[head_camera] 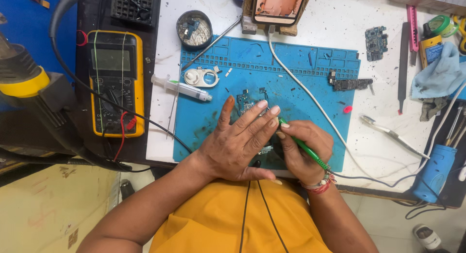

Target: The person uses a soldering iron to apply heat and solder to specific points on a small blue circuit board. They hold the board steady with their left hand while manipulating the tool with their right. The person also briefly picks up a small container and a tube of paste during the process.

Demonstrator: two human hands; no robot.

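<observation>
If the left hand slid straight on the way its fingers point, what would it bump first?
The left hand points up and right across the blue mat. It would probably meet the white cable first, though height is unclear.

Two hands work together over one blue mat: the left hand and the right hand, which grips one green tool. Three circuit boards show: one just above the left hand's fingertips, two well up and right of the right hand. Left of the left hand lie one syringe and one yellow meter.
</observation>
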